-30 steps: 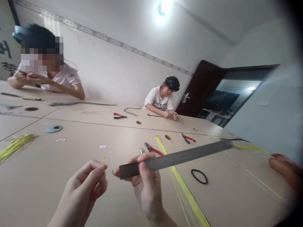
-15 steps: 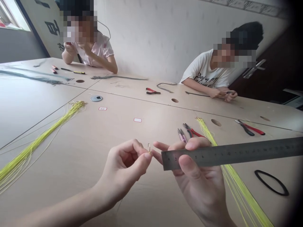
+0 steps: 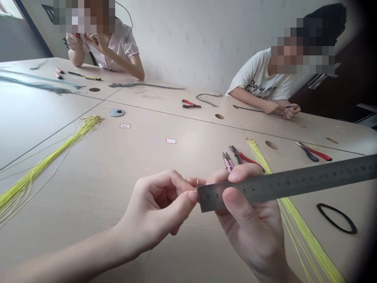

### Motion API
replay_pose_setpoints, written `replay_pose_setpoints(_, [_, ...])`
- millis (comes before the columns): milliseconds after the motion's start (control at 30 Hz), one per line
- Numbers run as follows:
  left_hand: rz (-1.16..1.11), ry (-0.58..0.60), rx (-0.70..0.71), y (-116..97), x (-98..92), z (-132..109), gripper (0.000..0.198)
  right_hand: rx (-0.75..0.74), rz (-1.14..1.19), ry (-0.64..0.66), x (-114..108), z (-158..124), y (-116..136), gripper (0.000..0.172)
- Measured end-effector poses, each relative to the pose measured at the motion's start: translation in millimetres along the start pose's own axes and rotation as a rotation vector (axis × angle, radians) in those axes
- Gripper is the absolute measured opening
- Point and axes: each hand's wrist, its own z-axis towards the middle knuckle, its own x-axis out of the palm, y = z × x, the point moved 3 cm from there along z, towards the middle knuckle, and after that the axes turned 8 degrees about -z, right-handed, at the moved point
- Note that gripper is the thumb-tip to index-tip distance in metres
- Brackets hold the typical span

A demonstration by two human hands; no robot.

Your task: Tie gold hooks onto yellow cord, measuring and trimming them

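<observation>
My left hand (image 3: pixel 165 214) half hides a small gold hook (image 3: pixel 196 183); the metal ruler (image 3: pixel 288 184) is cut off at right. My left pinches that hook beside the ruler, touching or not I can't tell; my right hand (image 3: pixel 253 224) grips the ruler. Yellow cords (image 3: pixel 53 158) lie on the table (image 3: pixel 126 161), a pale wall (image 3: pixel 182 43) beyond.

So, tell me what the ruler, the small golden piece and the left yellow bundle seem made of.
Ruler: likely steel, by its dull grey sheen.
Small golden piece: probably metal wire, thin and gold-coloured; whether plated can't be told.
Left yellow bundle: perhaps synthetic cord, by its bright, fine, loose strands, though other fibre is possible.
</observation>
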Motion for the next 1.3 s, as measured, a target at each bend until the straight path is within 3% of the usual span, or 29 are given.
replay_pose_setpoints(233, [0.033, -0.017, -0.012, 1.0, -4.5, -0.8, 0.021, -0.031, -0.075, -0.092, -7.6, -0.3, 5.1, 0.007])
replay_pose_setpoints(900, [0.051, -0.124, -0.004, -1.7, -1.7, 0.5, 0.023, -0.064, -0.177, -0.005, -3.2, -3.9, 6.8, 0.007])
replay_pose_setpoints(1300, [0.058, -0.095, -0.008, -0.9, -2.1, -1.0, 0.025, -0.024, -0.141, -0.037, 0.3, -4.4, 4.0, 0.006])
